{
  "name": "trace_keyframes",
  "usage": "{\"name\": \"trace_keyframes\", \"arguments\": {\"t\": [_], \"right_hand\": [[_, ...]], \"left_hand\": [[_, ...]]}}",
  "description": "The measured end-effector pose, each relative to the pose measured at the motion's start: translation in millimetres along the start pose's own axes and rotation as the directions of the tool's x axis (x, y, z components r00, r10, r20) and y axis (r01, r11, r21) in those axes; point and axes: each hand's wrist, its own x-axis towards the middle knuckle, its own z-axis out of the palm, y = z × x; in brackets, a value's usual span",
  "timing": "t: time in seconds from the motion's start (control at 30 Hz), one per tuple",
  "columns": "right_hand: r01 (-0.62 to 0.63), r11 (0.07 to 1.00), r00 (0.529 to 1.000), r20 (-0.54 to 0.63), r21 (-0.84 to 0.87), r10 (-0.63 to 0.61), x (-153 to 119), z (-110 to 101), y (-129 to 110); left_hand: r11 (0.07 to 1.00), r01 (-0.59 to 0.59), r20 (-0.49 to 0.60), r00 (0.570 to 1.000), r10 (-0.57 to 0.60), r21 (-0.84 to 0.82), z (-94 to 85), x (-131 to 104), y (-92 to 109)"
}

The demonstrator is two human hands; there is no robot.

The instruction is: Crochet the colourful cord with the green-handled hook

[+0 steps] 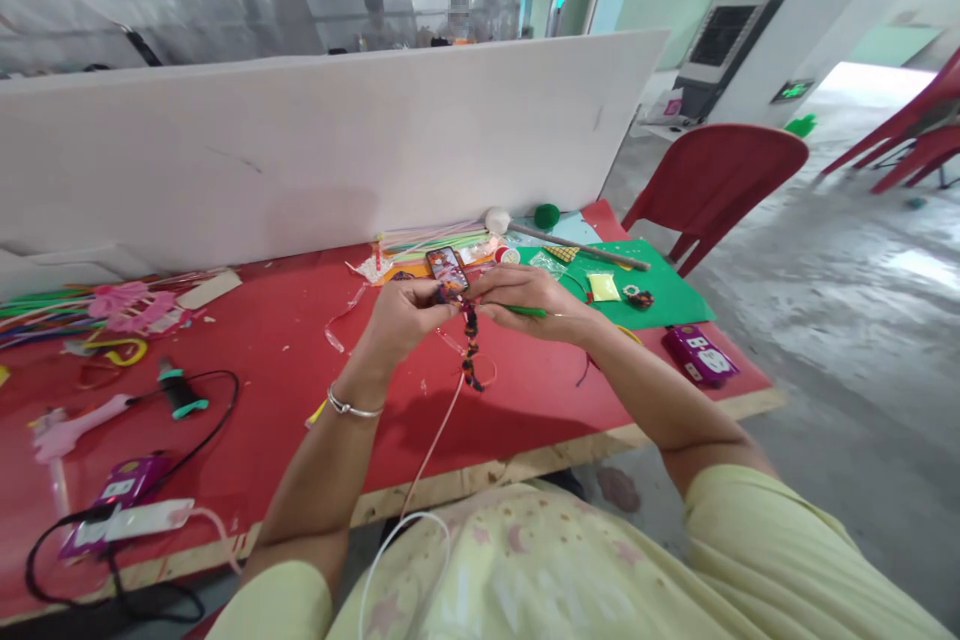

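Observation:
Both hands meet above the red table, in the middle of the head view. My left hand (405, 316) is closed, thumb and fingers pinching a strip of dark, multicoloured crochet work (470, 345). The strip hangs down between the hands, its lower end curling near the tabletop. In my closed right hand (534, 292) lies a green-handled crochet hook (525, 311), its handle pointing toward the wrist. The right fingertips are at the upper end of the strip; the hook's tip is hidden there. Just behind the hands lies a lit phone (448, 265).
A green mat (660, 270) at the right bears a yellow packet (603, 287) and a small crocheted piece (639, 298). Beyond it is a purple box (699, 356). A glue gun (82, 425) and cables lie left. A white board (322, 140) stands behind; a white cord (433, 440) runs toward me.

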Motion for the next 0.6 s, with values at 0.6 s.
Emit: {"name": "trace_keyframes", "arguments": {"t": [0.6], "right_hand": [[-0.236,0.618,0.603,-0.386,0.750,0.698,-9,96,9]], "left_hand": [[0.932,-0.116,-0.282,0.959,0.015,-0.344,39.0,-3,-27]]}}
